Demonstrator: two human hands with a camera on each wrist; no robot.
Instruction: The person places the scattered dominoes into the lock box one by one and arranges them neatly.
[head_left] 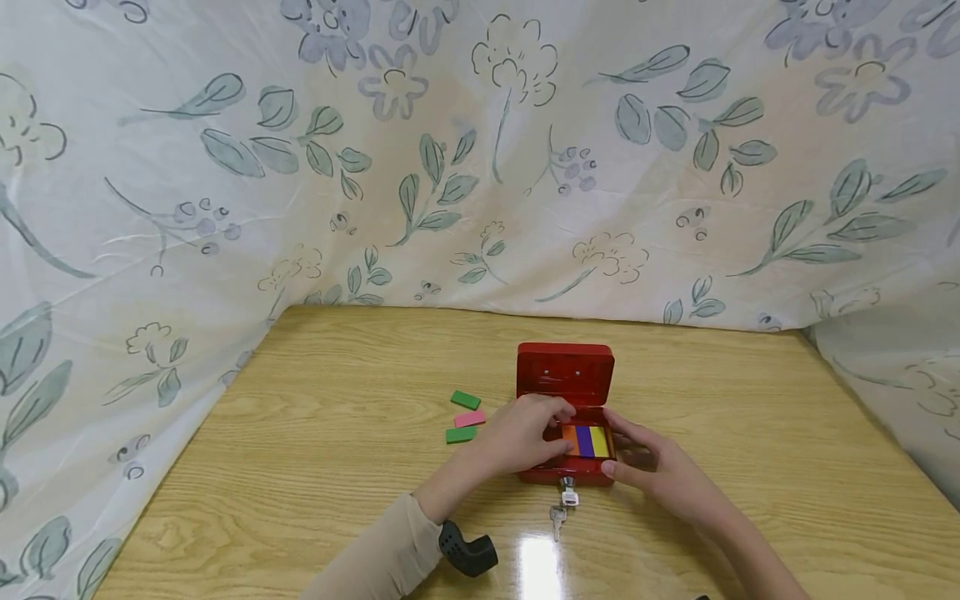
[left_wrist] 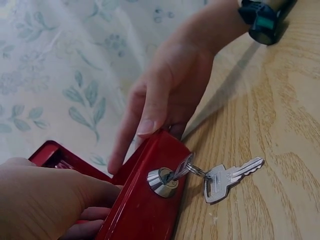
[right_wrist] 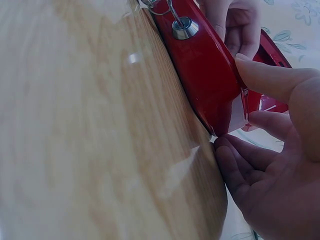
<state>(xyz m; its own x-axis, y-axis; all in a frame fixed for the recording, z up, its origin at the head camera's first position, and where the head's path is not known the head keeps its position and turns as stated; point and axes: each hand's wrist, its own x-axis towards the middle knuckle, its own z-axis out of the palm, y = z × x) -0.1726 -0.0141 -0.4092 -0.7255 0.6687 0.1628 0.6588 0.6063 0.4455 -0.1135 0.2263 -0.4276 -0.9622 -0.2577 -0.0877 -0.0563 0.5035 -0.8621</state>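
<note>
A small red cash box [head_left: 534, 477] stands on the table with its lid [head_left: 564, 377] raised. Inside, an orange block [head_left: 570, 437], a purple block [head_left: 585, 442] and a yellow block [head_left: 599, 442] lie side by side. My left hand [head_left: 523, 435] reaches into the box's left part, fingers bent down; whether they pinch anything is hidden. On the right, my right hand [head_left: 663, 477] grips the box's side, thumb on the front top edge and fingers against the wall. One key sits in the front lock [left_wrist: 162, 182], and a second key [left_wrist: 220, 184] hangs from its ring.
Left of the box lie a green block [head_left: 466, 399], a pink block [head_left: 470, 418] and another green block [head_left: 461, 435] on the wooden table [head_left: 337, 400]. A flowered cloth [head_left: 450, 208] hangs behind the table and along its sides.
</note>
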